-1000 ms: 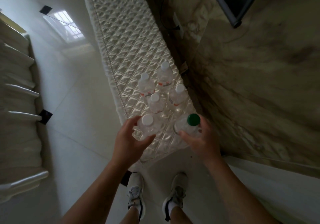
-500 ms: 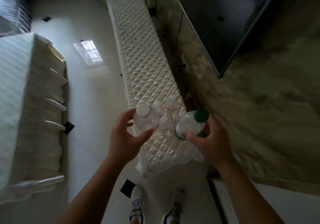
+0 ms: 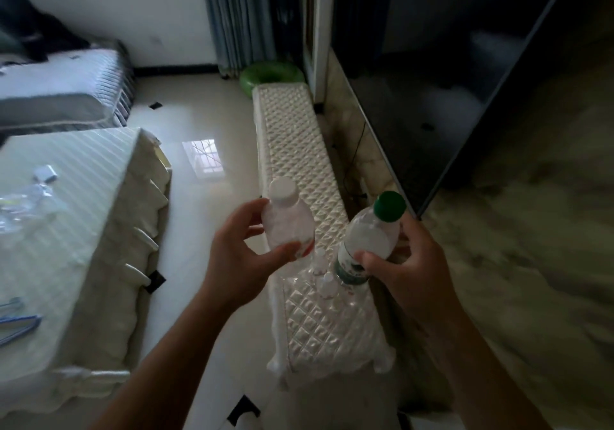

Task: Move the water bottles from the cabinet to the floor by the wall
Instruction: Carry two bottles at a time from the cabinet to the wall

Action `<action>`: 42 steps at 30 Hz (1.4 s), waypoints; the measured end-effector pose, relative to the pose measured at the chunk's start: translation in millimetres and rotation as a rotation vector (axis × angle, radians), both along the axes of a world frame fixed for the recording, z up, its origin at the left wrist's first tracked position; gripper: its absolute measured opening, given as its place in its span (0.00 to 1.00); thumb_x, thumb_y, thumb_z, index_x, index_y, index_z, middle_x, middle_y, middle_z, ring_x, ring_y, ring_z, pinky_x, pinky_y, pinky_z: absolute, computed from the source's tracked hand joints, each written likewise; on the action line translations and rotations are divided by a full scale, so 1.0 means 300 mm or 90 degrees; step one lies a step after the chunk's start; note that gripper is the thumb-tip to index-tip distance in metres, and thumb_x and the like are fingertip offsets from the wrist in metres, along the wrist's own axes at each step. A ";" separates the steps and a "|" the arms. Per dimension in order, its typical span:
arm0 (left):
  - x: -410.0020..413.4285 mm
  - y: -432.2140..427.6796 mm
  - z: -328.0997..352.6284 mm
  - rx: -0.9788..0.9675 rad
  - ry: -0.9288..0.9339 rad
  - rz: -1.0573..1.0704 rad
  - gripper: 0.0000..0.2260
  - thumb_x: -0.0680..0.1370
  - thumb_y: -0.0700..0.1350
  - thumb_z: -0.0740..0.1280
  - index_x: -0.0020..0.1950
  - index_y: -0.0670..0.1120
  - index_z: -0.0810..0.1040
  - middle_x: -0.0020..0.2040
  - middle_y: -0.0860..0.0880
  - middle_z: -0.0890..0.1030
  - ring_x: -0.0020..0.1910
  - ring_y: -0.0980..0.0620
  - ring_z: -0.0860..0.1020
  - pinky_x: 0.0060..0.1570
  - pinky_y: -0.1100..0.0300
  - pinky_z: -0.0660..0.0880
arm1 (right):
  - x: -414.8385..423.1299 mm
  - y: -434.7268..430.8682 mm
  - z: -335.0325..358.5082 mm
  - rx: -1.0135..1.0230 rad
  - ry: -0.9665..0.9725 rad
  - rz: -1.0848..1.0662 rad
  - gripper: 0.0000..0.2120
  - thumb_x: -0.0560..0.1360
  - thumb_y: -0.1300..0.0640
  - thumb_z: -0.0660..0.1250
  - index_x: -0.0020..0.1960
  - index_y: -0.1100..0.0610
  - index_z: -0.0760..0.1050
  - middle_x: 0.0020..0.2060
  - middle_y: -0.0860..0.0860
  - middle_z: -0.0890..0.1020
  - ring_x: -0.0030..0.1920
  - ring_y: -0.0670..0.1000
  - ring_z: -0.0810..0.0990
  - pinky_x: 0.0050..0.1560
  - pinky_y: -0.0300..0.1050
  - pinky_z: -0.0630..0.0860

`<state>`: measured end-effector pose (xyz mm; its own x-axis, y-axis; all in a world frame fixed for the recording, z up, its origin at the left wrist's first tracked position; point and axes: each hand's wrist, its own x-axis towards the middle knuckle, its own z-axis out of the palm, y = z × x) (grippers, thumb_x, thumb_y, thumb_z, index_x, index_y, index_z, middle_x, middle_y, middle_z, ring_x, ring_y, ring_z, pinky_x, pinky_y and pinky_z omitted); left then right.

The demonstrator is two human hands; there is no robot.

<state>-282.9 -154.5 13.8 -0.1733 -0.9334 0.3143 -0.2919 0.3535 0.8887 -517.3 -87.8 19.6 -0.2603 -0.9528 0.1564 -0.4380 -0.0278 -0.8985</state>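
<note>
Both hands loaded. My left hand [image 3: 246, 256] grips the white-capped bottle [image 3: 287, 223]; my right hand [image 3: 403, 263] grips the green-capped bottle [image 3: 368, 240]. Both are lifted clear of the cabinet [image 3: 299, 150], caps tilted away from me. Remaining bottles [image 3: 324, 276] stand below, between my hands. The wall [image 3: 515, 263] lies to my right, so the right-hand bottle is nearer.

No lettering is legible. The clear plastic bottle with a green cap [image 3: 368, 240] carries a green-and-white label band, and the clear plastic bottle with a white cap [image 3: 287, 223] a red-edged label; print on both is too blurred to read.
</note>
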 end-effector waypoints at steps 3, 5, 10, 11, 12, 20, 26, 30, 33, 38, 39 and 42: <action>0.058 0.013 0.057 -0.004 0.014 0.016 0.32 0.63 0.59 0.76 0.62 0.46 0.76 0.55 0.53 0.81 0.53 0.54 0.81 0.52 0.57 0.80 | 0.048 0.002 0.057 0.004 -0.018 0.021 0.24 0.66 0.52 0.79 0.55 0.35 0.72 0.50 0.40 0.81 0.49 0.40 0.81 0.46 0.39 0.81; 0.105 0.015 0.079 -0.008 0.017 0.027 0.33 0.64 0.59 0.76 0.63 0.44 0.75 0.55 0.51 0.81 0.53 0.52 0.81 0.52 0.51 0.80 | 0.084 0.000 0.080 0.007 -0.040 0.029 0.24 0.66 0.51 0.79 0.57 0.38 0.74 0.50 0.41 0.82 0.49 0.43 0.82 0.48 0.48 0.83; 0.239 0.013 0.121 0.007 0.041 0.057 0.33 0.63 0.60 0.76 0.63 0.46 0.75 0.55 0.52 0.82 0.53 0.52 0.82 0.52 0.48 0.81 | 0.199 -0.020 0.135 0.004 -0.051 0.048 0.27 0.60 0.41 0.76 0.57 0.41 0.74 0.50 0.43 0.82 0.50 0.45 0.82 0.48 0.49 0.82; 0.268 0.012 0.128 0.009 0.040 0.060 0.33 0.63 0.60 0.75 0.63 0.47 0.75 0.55 0.52 0.82 0.53 0.52 0.82 0.52 0.48 0.81 | 0.228 -0.027 0.144 0.001 -0.049 0.054 0.27 0.59 0.40 0.75 0.57 0.42 0.74 0.50 0.43 0.82 0.51 0.45 0.82 0.47 0.48 0.82; 0.298 0.011 0.135 0.010 0.039 0.064 0.32 0.63 0.60 0.75 0.62 0.48 0.75 0.54 0.52 0.82 0.53 0.52 0.82 0.52 0.48 0.81 | 0.257 -0.034 0.152 -0.002 -0.047 0.060 0.28 0.59 0.40 0.74 0.58 0.43 0.75 0.50 0.44 0.82 0.51 0.46 0.82 0.46 0.45 0.82; 0.581 -0.033 0.169 0.024 0.083 0.069 0.30 0.61 0.58 0.76 0.61 0.50 0.77 0.53 0.50 0.83 0.52 0.51 0.83 0.51 0.50 0.81 | 0.537 -0.117 0.203 -0.033 -0.048 0.082 0.25 0.64 0.50 0.76 0.59 0.53 0.76 0.50 0.48 0.82 0.49 0.44 0.81 0.37 0.28 0.75; 0.781 -0.075 0.186 0.018 0.093 0.112 0.27 0.62 0.51 0.78 0.58 0.45 0.79 0.50 0.47 0.84 0.46 0.57 0.83 0.41 0.67 0.78 | 0.750 -0.201 0.188 -0.049 -0.057 0.113 0.23 0.66 0.49 0.77 0.59 0.49 0.76 0.52 0.46 0.82 0.51 0.46 0.82 0.42 0.38 0.80; 0.901 -0.103 0.185 0.030 0.099 0.132 0.24 0.65 0.43 0.81 0.58 0.43 0.78 0.51 0.47 0.83 0.48 0.54 0.83 0.42 0.65 0.79 | 0.865 -0.276 0.176 -0.037 -0.048 0.143 0.20 0.67 0.50 0.77 0.57 0.45 0.76 0.52 0.44 0.82 0.52 0.46 0.81 0.47 0.46 0.82; 0.980 -0.127 0.184 0.022 0.085 0.153 0.21 0.67 0.41 0.80 0.58 0.46 0.78 0.50 0.49 0.84 0.48 0.54 0.83 0.42 0.64 0.79 | 0.936 -0.342 0.175 -0.039 -0.036 0.160 0.25 0.63 0.43 0.75 0.58 0.47 0.77 0.52 0.45 0.83 0.51 0.45 0.82 0.47 0.47 0.83; 1.087 -0.187 0.177 0.028 0.104 0.199 0.24 0.63 0.51 0.78 0.57 0.49 0.79 0.48 0.51 0.84 0.47 0.55 0.83 0.43 0.62 0.80 | 1.039 -0.469 0.174 -0.044 -0.025 0.199 0.25 0.65 0.47 0.75 0.60 0.48 0.76 0.52 0.45 0.82 0.51 0.44 0.82 0.44 0.42 0.82; 1.105 -0.203 0.176 0.030 0.106 0.207 0.25 0.62 0.54 0.77 0.56 0.50 0.79 0.48 0.52 0.84 0.47 0.55 0.83 0.44 0.61 0.81 | 1.060 -0.499 0.168 -0.042 -0.029 0.207 0.25 0.65 0.48 0.76 0.60 0.49 0.76 0.53 0.46 0.82 0.51 0.45 0.82 0.44 0.43 0.82; 1.158 -0.275 0.159 0.031 0.096 0.230 0.27 0.62 0.56 0.76 0.58 0.49 0.79 0.49 0.52 0.84 0.49 0.54 0.83 0.47 0.54 0.82 | 1.118 -0.603 0.152 -0.039 -0.033 0.218 0.26 0.63 0.47 0.75 0.60 0.51 0.77 0.52 0.47 0.82 0.51 0.46 0.82 0.45 0.42 0.81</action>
